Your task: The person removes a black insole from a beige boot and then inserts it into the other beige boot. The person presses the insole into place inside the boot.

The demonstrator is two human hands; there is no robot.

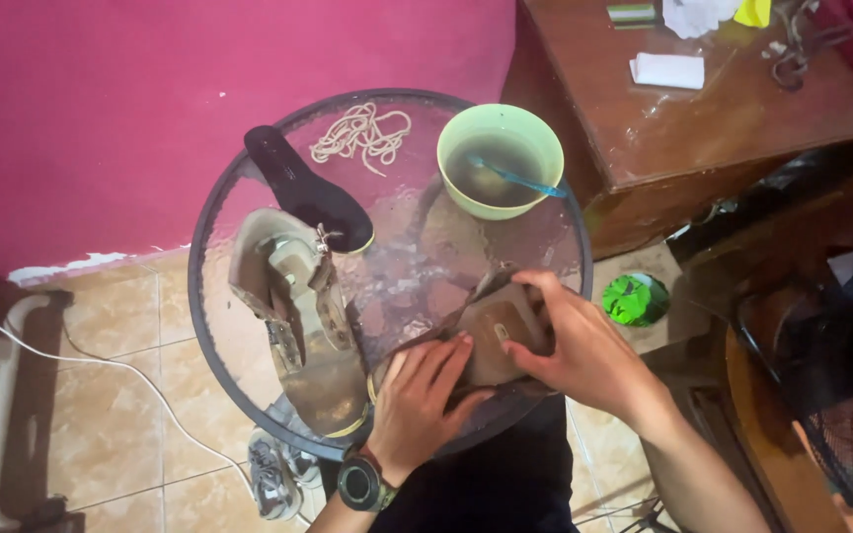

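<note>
- You are gripping one muddy shoe (491, 341) at lower centre of the frame, on the round glass table (211, 212).
- Your left hand (417, 395) is clasping its near side; your right hand (584, 345) is curling over its opening.
- It is looking soft, probably light and wet-slick; sole and heel would give the firmest hold.
- I am counting two shoes, the second (298, 316) lying left, one dark insole (303, 188), one lace pile (362, 130), one green bowl (501, 158).
</note>
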